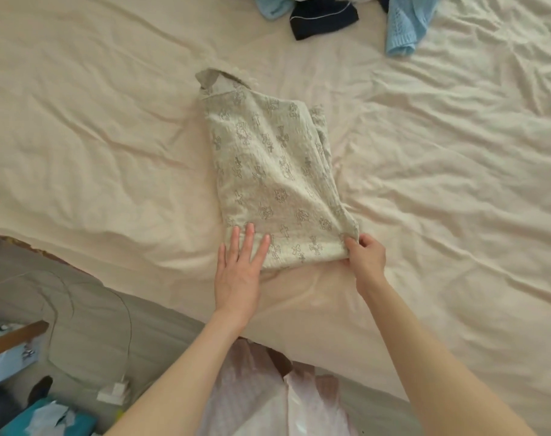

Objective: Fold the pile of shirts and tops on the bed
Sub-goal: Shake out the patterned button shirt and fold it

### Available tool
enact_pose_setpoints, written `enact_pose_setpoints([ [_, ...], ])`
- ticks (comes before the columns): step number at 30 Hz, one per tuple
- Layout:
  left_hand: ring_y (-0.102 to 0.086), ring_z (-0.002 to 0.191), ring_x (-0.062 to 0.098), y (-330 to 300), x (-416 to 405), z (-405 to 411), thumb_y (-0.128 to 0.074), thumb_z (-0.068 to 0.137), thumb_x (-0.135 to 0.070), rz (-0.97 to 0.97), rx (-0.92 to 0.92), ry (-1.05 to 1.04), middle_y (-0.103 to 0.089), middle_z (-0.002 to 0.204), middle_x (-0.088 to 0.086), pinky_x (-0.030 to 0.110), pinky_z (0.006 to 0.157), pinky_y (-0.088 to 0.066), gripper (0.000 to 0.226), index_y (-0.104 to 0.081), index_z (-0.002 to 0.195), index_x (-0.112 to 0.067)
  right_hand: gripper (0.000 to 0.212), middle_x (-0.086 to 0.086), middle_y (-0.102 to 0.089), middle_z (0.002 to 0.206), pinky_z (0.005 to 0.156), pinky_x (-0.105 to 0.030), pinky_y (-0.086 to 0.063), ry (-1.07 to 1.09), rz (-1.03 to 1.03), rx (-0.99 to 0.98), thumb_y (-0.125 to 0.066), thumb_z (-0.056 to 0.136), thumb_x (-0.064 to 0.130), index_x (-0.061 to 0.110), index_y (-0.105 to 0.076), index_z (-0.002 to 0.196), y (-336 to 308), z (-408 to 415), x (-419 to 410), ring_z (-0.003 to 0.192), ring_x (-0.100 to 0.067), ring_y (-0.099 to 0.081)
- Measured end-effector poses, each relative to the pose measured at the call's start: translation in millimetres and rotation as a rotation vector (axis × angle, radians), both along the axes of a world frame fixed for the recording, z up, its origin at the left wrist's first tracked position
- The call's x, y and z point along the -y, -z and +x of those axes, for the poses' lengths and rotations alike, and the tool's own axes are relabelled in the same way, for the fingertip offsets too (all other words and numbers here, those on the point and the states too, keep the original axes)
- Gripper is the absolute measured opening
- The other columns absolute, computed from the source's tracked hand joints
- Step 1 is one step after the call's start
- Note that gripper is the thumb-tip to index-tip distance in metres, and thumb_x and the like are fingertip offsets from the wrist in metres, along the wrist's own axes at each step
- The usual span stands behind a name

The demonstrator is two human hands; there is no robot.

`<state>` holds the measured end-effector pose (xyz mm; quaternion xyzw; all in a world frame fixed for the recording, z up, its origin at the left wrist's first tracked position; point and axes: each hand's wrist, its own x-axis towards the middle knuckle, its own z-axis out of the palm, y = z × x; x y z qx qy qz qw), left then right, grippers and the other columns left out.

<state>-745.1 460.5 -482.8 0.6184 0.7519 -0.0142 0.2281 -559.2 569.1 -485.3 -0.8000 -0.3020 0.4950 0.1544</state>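
Pale grey-green crinkled cotton shirt with cross print [274,180]: folded lengthwise, lying mid-bed on the cream wrinkled bedsheet [441,184]. My left hand [238,272]: flat, fingers straight, pressing its near hem. My right hand [367,254]: pinching the hem's right corner. Light blue knit top [404,25] and navy garment [321,18]: heaped at far edge.

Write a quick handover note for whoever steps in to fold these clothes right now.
Left hand: flat, fingers straight, pressing the near left corner of the patterned shirt.
Right hand: pinching the shirt's near right corner.
The shirt lies on the bed sheet, folded into a long narrow strip, collar at the far end.
Left: fold the strip crosswise, then take the unfolded light blue knit and dark navy garment at the far edge.
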Motion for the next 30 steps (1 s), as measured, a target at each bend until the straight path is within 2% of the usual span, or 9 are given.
enact_pose_setpoints([
  [2, -0.009, 0.14, 0.035, 0.1, 1.0, -1.7, -0.063, 0.056, 0.021, 0.001, 0.002, -0.005, -0.012, 0.152, 0.008, 0.05, 0.109, -0.015, 0.105, -0.029, 0.146, -0.02, 0.014, -0.001, -0.051, 0.069, 0.064, -0.033, -0.037, -0.001, 0.016, 0.04, -0.055, 0.088, 0.011, 0.008, -0.057, 0.075, -1.0, -3.9, 3.9, 0.07, -0.018, -0.046],
  [5, 0.023, 0.139, 0.026, 1.0, 2.2, -10.6, -0.05, 0.078, 0.007, -0.106, 0.169, 0.031, 0.018, 0.153, 0.0, 0.048, 0.118, -0.002, 0.093, 0.001, 0.146, -0.029, 0.011, -0.002, -0.051, 0.074, 0.063, -0.03, -0.037, -0.017, -0.042, -0.014, -0.055, 0.089, 0.009, 0.01, -0.054, 0.078, -3.0, -2.5, 10.6, 0.071, -0.018, -0.045],
  [7, 0.031, 0.137, 0.013, -2.8, 0.4, -18.0, -0.044, 0.088, -0.017, -0.145, 0.405, -0.048, 0.021, 0.153, -0.007, 0.043, 0.118, 0.003, 0.074, 0.0, 0.144, -0.036, 0.007, -0.009, -0.059, 0.089, 0.071, -0.036, -0.046, 0.012, -0.117, -0.128, -0.06, 0.087, 0.01, 0.005, -0.056, 0.091, -3.4, 0.4, 7.9, 0.079, -0.022, -0.054],
  [11, 0.012, 0.143, 0.006, -17.1, -10.3, -18.0, -0.047, 0.097, -0.031, 0.054, 0.671, -0.639, 0.009, 0.158, -0.008, 0.038, 0.119, -0.003, 0.06, -0.016, 0.148, -0.032, 0.064, -0.007, -0.065, 0.106, 0.07, -0.037, -0.053, 0.017, -0.177, -0.271, -0.074, 0.072, 0.05, 0.008, -0.055, 0.116, -9.8, -4.0, -10.7, 0.092, -0.022, -0.064],
  [13, 0.013, 0.144, 0.014, -22.5, -22.8, -17.2, -0.041, 0.098, -0.032, 0.039, 0.48, -0.656, 0.013, 0.158, -0.001, 0.041, 0.119, -0.001, 0.063, -0.006, 0.15, -0.028, 0.046, -0.005, -0.067, 0.1, 0.073, -0.035, -0.054, -0.015, -0.177, -0.285, -0.072, 0.08, 0.037, 0.007, -0.06, 0.112, -12.5, -7.1, -19.7, 0.088, -0.02, -0.065],
  [17, 0.018, 0.142, 0.022, -24.5, -69.8, -24.8, -0.03, 0.098, -0.038, 0.145, 0.146, -0.166, 0.017, 0.155, 0.005, 0.045, 0.116, 0.006, 0.061, 0.002, 0.149, -0.028, 0.002, 0.0, -0.064, 0.076, 0.07, -0.03, -0.05, -0.04, -0.122, -0.142, -0.065, 0.085, 0.012, 0.011, -0.067, 0.085, -9.2, -7.6, -22.9, 0.078, -0.02, -0.062],
  [22, 0.031, 0.137, 0.024, -4.3, -110.3, -19.2, -0.017, 0.095, -0.058, -0.007, -0.02, 0.031, 0.031, 0.149, 0.002, 0.054, 0.113, 0.013, 0.062, 0.013, 0.145, -0.037, 0.039, -0.005, -0.056, 0.119, 0.098, -0.037, -0.038, -0.394, 0.271, 0.358, -0.061, 0.088, 0.033, 0.011, -0.056, 0.12, -5.9, -17.3, -30.7, 0.113, -0.022, -0.049],
  [26, 0.028, 0.139, 0.027, 22.5, -109.2, -4.5, -0.006, 0.091, -0.064, -0.129, -0.115, 0.029, 0.026, 0.153, 0.004, 0.059, 0.11, 0.013, 0.065, 0.013, 0.146, -0.035, 0.038, -0.007, -0.054, 0.124, 0.098, -0.036, -0.035, -0.641, 0.517, 0.338, -0.054, 0.093, 0.032, 0.01, -0.056, 0.125, -1.9, -45.9, -63.6, 0.117, -0.023, -0.047],
  [30, 0.024, 0.141, 0.029, 27.9, -114.3, 1.3, -0.002, 0.091, -0.062, -0.113, -0.131, 0.033, 0.028, 0.15, 0.003, 0.061, 0.109, 0.014, 0.064, 0.012, 0.147, -0.034, 0.035, -0.003, -0.06, 0.11, 0.096, -0.043, -0.041, -0.702, 0.427, 0.236, -0.05, 0.093, 0.038, 0.014, -0.055, 0.119, 12.3, -78.4, -99.0, 0.103, -0.02, -0.055],
])
